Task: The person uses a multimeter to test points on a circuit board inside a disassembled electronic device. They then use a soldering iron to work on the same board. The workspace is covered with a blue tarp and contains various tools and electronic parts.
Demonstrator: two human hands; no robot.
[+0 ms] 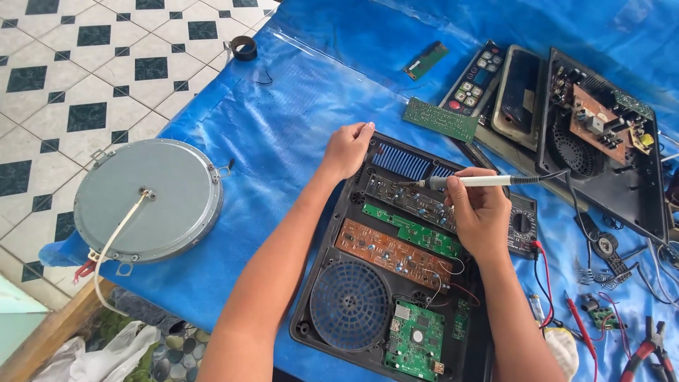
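Right hand (481, 209) clamped round a white soldering iron (470, 182), tip on the dark circuit board (407, 194) inside the open black plastic case (318, 283). Left hand (346, 150) loosely curled, fingers resting on the case's top edge. Round grey metal heater plate (148, 201) lies well apart on the blue sheet (283, 127).

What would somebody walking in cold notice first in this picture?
First, the two bare hands over the opened black appliance base at centre: the right hand holds a soldering iron with its tip at a circuit board, while the left hand rests on the base's upper rim. Next, the big round grey heating plate lying to the left on the blue tarp, its white lead trailing off the edge.
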